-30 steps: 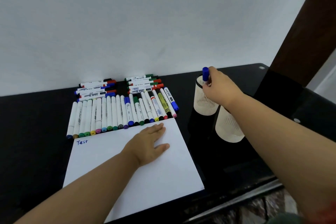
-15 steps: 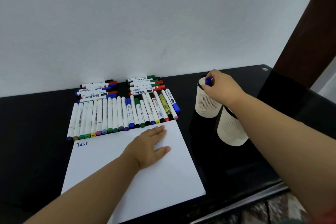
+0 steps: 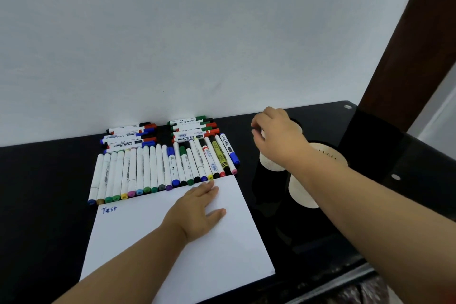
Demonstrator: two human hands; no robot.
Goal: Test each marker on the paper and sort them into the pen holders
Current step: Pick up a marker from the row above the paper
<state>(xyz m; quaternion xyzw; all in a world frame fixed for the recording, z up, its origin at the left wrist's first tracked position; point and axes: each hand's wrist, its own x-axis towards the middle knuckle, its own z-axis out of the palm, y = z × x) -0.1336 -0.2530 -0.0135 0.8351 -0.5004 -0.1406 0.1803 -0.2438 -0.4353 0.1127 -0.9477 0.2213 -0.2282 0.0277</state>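
Note:
A white sheet of paper [image 3: 148,242] lies on the black table, with "Test" written in blue at its top left corner. My left hand [image 3: 197,212] rests flat on the paper, fingers straight. A long row of markers [image 3: 148,170] with coloured caps lies just behind the paper. Two white mesh pen holders stand to the right, the far one [image 3: 271,165] and the near one [image 3: 301,195]. My right hand [image 3: 278,138] hovers over the far holder's mouth, fingers loosely curled, no marker visible in it. The holder's inside is hidden by my hand.
Two stacks of whiteboard markers [image 3: 130,137] [image 3: 192,128] lie against the white wall behind the row. A dark brown post [image 3: 407,44] rises at the right. The table's front edge [image 3: 345,276] runs close below the near holder.
The blue-capped marker that my right hand held upright over the far holder has gone down into it and is out of sight. My left hand has stayed on the paper.

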